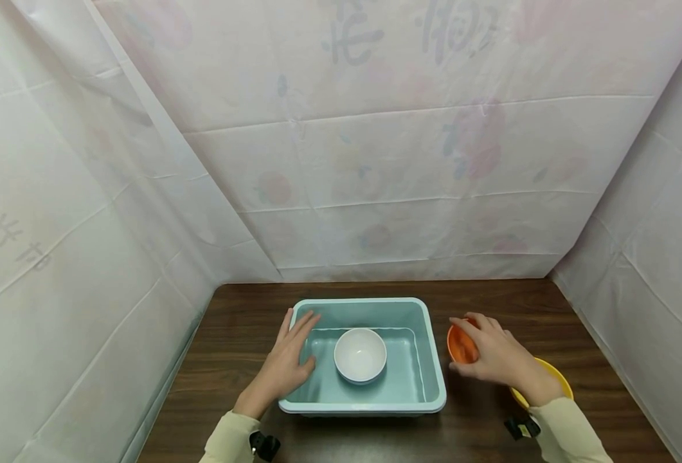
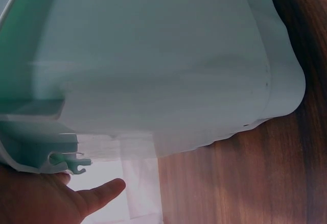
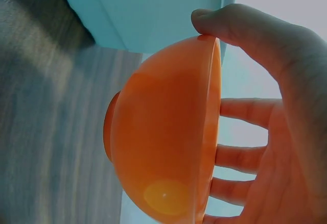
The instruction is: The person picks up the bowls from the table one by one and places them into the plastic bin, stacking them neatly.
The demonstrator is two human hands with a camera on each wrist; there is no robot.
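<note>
A light blue plastic tub [image 1: 375, 407] sits on the table, and a white bowl [image 1: 360, 355] stands inside it. My left hand [image 1: 285, 360] lies at the tub's left rim, its fingers spread and fairly straight; in the left wrist view that hand [image 2: 56, 198] shows beside the tub's wall [image 2: 168, 71]. To the right of the tub my right hand [image 1: 493, 352] holds an orange bowl [image 1: 462, 346]. The right wrist view shows the thumb and fingers gripping across the rim of this bowl [image 3: 158, 127], which is raised off the table.
A yellow bowl [image 1: 559, 376] is on the right, partly hidden under my right forearm. Everything stands on a dark brown wooden table [image 1: 248, 308]. White printed sheets [image 1: 375, 161] hang behind the table and along both sides.
</note>
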